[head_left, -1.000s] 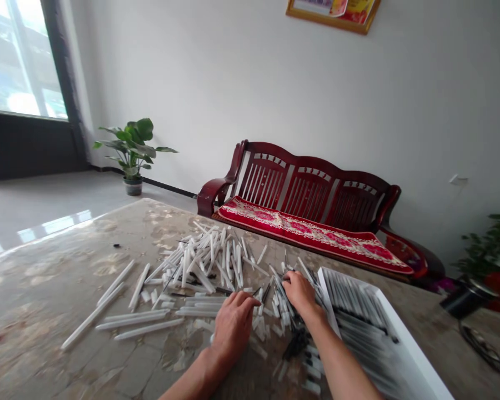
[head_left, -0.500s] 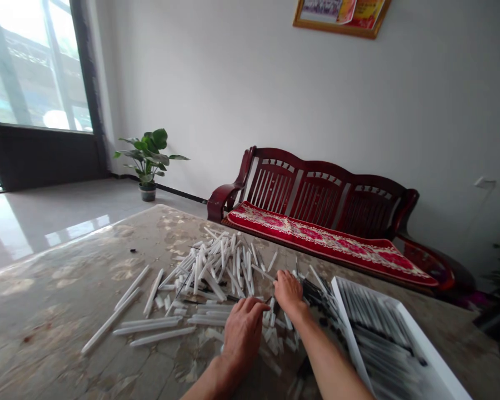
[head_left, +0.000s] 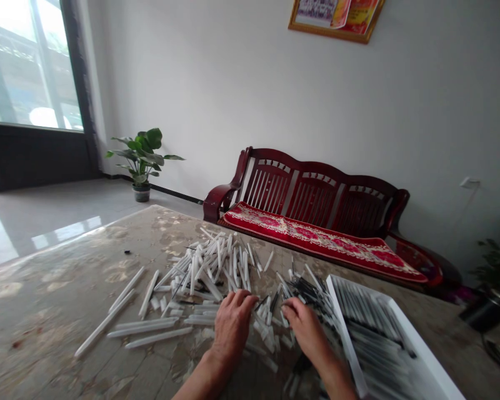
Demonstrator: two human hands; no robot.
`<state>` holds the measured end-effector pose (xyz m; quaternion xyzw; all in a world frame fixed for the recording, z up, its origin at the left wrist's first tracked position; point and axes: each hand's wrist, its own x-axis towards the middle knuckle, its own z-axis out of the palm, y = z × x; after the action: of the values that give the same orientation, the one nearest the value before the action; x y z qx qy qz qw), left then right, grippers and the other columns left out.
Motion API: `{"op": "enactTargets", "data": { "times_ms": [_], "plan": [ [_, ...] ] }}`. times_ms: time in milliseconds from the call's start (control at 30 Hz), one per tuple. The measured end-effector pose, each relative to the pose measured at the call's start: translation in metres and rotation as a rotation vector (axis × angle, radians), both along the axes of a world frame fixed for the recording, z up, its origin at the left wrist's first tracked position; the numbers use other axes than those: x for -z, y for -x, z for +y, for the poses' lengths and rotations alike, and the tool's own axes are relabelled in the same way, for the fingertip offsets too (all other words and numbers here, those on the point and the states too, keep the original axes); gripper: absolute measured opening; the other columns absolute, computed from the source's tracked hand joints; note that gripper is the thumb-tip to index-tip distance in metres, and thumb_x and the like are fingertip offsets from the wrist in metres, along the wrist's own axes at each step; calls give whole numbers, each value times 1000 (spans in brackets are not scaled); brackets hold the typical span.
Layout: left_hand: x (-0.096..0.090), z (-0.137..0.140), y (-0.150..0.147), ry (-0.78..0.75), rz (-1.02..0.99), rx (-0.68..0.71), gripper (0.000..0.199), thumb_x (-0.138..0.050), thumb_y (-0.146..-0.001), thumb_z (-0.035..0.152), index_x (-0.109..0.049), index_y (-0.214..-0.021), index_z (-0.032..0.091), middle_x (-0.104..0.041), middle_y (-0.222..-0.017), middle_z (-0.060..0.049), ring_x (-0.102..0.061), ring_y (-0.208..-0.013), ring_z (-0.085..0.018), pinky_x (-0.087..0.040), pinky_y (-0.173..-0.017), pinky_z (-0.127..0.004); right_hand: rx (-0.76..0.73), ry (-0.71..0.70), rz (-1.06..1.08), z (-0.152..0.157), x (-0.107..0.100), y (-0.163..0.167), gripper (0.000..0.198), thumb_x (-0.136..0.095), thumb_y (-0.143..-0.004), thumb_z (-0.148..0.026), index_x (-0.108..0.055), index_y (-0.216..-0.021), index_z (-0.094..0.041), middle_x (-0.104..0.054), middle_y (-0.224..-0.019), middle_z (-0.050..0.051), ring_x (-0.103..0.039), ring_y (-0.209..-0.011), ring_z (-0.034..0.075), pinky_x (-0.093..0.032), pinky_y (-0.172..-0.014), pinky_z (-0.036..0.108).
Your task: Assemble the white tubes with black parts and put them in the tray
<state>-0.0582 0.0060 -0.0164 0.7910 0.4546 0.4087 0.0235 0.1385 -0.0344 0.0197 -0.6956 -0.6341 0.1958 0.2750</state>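
White tray (head_left: 345, 336): slants on the table (head_left: 150, 378), its near end out of view, with dark and clear rods (head_left: 360, 303) lying side by side between its walls.
Right hand (head_left: 304, 325): left of the tray, thumb and forefinger bent to a narrow gap, the forearm just beside the tray's left wall.
Left hand (head_left: 233, 319): farther left of the tray, palm down, fingers curled, thumb tucked near the forefinger.
Fingertips: small and rather blurred; I cannot tell whether either hand pinches a thin piece.
Small clear pieces (head_left: 265, 331): left of the tray, scattered between the hands.
Dark-tipped pieces (head_left: 310, 291): heaped close along the tray's left side, leaving little room there.
White tubes (head_left: 216, 258): piled well left of the tray, beyond the left hand.
Table edge: the far one runs past the tray's far end, before the red-covered bench (head_left: 312, 191).
Room to move: widest far left of the tray, past the loose tubes.
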Motion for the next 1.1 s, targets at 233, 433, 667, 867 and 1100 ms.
{"op": "enactTargets", "data": {
  "times_ms": [233, 433, 667, 867, 1100],
  "plan": [
    [-2, -1, -5, 45, -26, -28, 35, -49, -85, 2, -67, -103, 25, -70, -98, -2, -63, -88, -20, -48, -80, -31, 198, 167, -606, 10, 3, -37, 16, -54, -86, -21, -67, -95, -18, -72, -100, 10, -69, -97, 25, -47, -80, 30],
    [-4, -2, -5, 47, -33, -33, 32, -50, -85, 3, -68, -99, 26, -71, -96, -2, -64, -87, -20, -48, -78, -31, 219, 284, -716, 17, 0, -32, 22, -53, -83, -20, -70, -96, -19, -75, -101, 14, -70, -95, 30, -50, -77, 35],
    [-5, -2, -6, 33, -45, -25, 31, -49, -85, 3, -68, -97, 25, -71, -95, -2, -64, -86, -20, -49, -77, -31, 210, 221, -723, 26, -14, -30, 28, -49, -80, -14, -71, -94, -22, -76, -99, 11, -71, -95, 27, -48, -75, 31],
    [-5, -1, -6, 25, -68, -18, 35, -47, -84, 2, -69, -96, 26, -71, -93, -3, -65, -85, -20, -51, -76, -31, 226, 241, -699, 65, -18, -26, 32, -47, -82, -14, -70, -103, -19, -73, -108, 14, -69, -102, 28, -49, -78, 34],
    [-1, -1, -9, 1, -90, -12, 31, -48, -85, 4, -69, -93, 26, -71, -91, -3, -66, -81, -19, -52, -74, -30, 172, 299, -720, 90, -12, -25, 25, -57, -77, -13, -74, -95, -17, -74, -102, 18, -70, -99, 28, -49, -80, 33]
  ]
}}
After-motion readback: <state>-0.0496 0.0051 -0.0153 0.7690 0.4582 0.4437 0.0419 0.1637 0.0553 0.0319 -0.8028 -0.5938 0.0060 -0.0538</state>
